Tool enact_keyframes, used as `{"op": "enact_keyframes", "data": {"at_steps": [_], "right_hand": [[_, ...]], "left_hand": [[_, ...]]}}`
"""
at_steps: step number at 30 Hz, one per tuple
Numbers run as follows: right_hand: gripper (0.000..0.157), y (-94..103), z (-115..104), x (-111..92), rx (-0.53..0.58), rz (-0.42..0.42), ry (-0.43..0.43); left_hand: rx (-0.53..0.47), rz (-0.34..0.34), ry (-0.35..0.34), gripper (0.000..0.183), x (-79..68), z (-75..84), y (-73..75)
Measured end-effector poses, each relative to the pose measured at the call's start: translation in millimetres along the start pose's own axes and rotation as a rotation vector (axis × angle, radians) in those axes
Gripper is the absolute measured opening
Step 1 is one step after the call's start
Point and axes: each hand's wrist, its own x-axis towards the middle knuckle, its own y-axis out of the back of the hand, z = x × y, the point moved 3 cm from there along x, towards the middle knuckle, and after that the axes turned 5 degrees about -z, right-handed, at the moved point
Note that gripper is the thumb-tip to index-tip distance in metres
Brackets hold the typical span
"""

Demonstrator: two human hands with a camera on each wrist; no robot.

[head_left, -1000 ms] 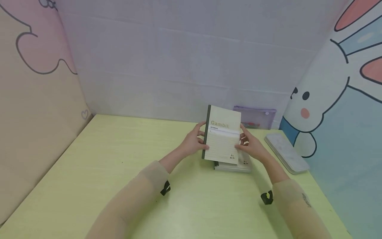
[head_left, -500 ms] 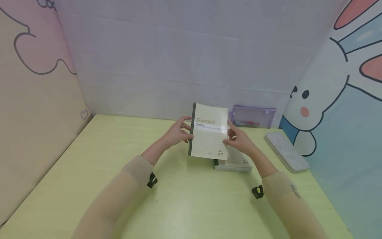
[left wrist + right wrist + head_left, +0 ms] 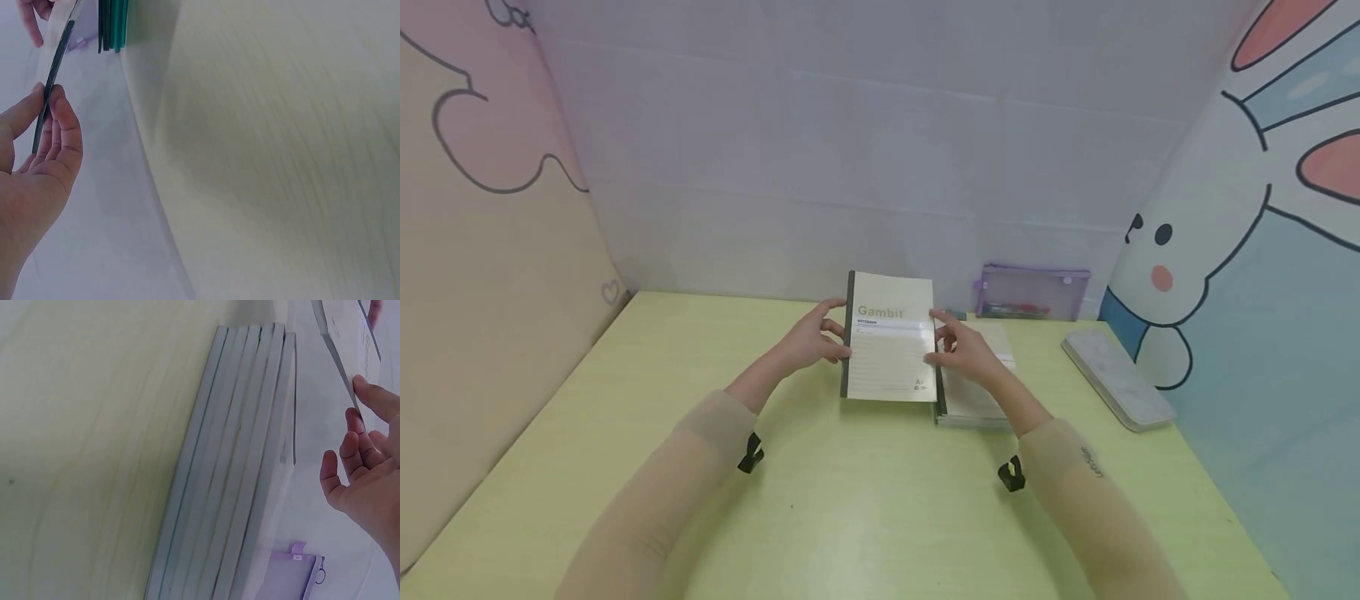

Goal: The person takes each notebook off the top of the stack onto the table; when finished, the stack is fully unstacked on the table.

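Your L hand (image 3: 808,337) pinches the dark spine (image 3: 847,367) side of the notebook (image 3: 887,360), thumb on the cover face and fingers behind; your R hand (image 3: 966,352) pinches the opp. edge the same way, so both hands grip the one book, about level w/ each other. It's up off the table (image 3: 865,508), right btwn your hands, "Gambit" cover facing you, long axis running bottom to top in the head view, spine to the L, top leaning away a bit. Key relation — the book hangs just L of the notebook stack (image 3: 972,398), its lower R corner lining up w/ the stack's L edge from the head cam, but both wrist cams show a gap, so no contact. The stack's long axis runs roughly the same way, its spines also to the L, and your R hand is the nearer one, over the stack, while your L hand is on the far side of the held book. Height above the table is hard to judge. Further out: purple zip pouch (image 3: 1033,293) stands by the back wall (image 3: 775,150), behind the stack and a bit R; pale flat case (image 3: 1116,379) lies near the table's R edge, by the rabbit-print wall (image 3: 1247,333) — well apart from both hands.
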Motion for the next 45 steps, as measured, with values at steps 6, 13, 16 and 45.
{"op": "enact_keyframes", "data": {"at_steps": [6, 13, 16, 45], "right_hand": [[0.079, -17.9, 4, 10, -0.114, -0.127, 0.037], [0.082, -31.3, 6, 16, -0.25, -0.204, 0.018], [0.082, -35.9, 9, 19, -0.292, -0.224, -0.002], [0.066, -21.2, 1, 7, -0.416, -0.164, 0.087]], "left_hand": [[0.033, -0.021, 0.053, 0.09, -1.8, -16.0, 3.5], [0.132, -0.043, 0.095, 0.09, 1.5, -34.8, 6.0], [0.193, -0.056, 0.108, 0.091, 3.5, -42.3, 7.0], [0.72, -0.139, 0.04, 0.07, 7.4, -34.3, -3.1]]}}
